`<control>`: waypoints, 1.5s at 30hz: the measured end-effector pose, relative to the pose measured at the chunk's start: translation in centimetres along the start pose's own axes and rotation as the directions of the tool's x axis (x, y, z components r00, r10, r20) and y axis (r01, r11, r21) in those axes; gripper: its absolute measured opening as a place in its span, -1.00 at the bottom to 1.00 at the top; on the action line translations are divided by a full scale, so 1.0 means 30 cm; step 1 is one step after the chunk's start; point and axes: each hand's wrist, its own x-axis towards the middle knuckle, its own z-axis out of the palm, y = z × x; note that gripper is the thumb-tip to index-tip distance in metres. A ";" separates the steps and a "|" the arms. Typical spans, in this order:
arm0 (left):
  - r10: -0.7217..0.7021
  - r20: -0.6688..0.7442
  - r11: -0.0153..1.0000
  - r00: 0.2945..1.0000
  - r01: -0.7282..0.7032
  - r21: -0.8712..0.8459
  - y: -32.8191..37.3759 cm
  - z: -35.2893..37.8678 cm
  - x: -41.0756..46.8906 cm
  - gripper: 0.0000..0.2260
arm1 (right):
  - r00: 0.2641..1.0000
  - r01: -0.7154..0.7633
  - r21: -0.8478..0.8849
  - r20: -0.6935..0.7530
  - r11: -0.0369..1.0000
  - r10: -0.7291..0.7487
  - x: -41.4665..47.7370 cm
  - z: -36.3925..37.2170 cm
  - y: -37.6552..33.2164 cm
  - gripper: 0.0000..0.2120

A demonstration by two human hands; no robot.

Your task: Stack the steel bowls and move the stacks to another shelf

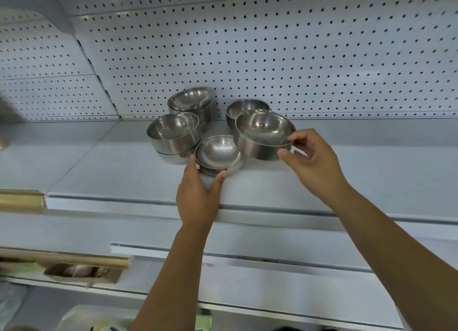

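Observation:
Several steel bowls stand in a cluster on the white shelf (124, 172). My left hand (198, 197) grips the front bowl (218, 152) by its near side; this bowl appears to sit in another. My right hand (312, 162) pinches the rim of a larger bowl (262, 135), which is tilted and held off the shelf to the right of the front bowl. A single bowl (243, 107) stands behind it. A left stack (173, 135) and a back stack (190, 103) stand near the pegboard wall.
The perforated back panel (297, 58) rises behind the bowls. Lower shelves (272, 281) step out below. A beige price rail (22, 200) and an open cardboard box (79, 271) sit at the left, with plastic bags at the bottom left.

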 end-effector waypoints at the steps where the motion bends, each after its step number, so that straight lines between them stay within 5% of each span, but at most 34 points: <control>1: -0.002 0.002 1.000 1.000 0.002 -0.002 -0.002 0.001 -0.001 -0.22 | 1.000 -0.015 -0.013 -0.010 1.000 0.015 -0.014 -0.018 0.013 -0.74; 19: -0.048 0.008 0.993 0.999 0.049 -0.108 0.034 -0.025 -0.078 -0.52 | 0.983 -0.031 -0.065 0.179 0.997 0.042 -0.056 -0.152 0.064 -0.64; 22: -0.035 0.115 0.976 0.993 0.059 -0.209 0.090 -0.030 -0.121 -0.60 | 0.988 -0.024 -0.055 0.149 0.998 0.033 0.019 -0.177 0.029 -0.66; 26: 0.039 0.266 0.964 0.963 0.034 -0.265 0.193 0.006 -0.124 -0.36 | 0.987 -0.027 -0.138 0.152 0.990 0.048 0.171 -0.161 0.012 -0.70; 34: 0.276 0.123 0.951 0.953 -0.290 0.109 0.166 0.128 -0.141 -0.24 | 0.950 -0.049 -0.314 0.278 0.948 0.141 0.436 -0.058 0.048 -0.80; 40: 0.295 0.066 0.939 0.953 -0.302 0.163 0.152 0.141 -0.147 -0.35 | 0.919 0.169 -0.418 0.395 0.892 0.011 0.560 0.003 0.110 -0.65; 45: 0.276 0.049 0.942 0.960 -0.280 0.184 0.148 0.145 -0.147 -0.39 | 0.911 0.146 -0.360 0.412 0.921 0.016 0.597 0.038 0.156 -0.62</control>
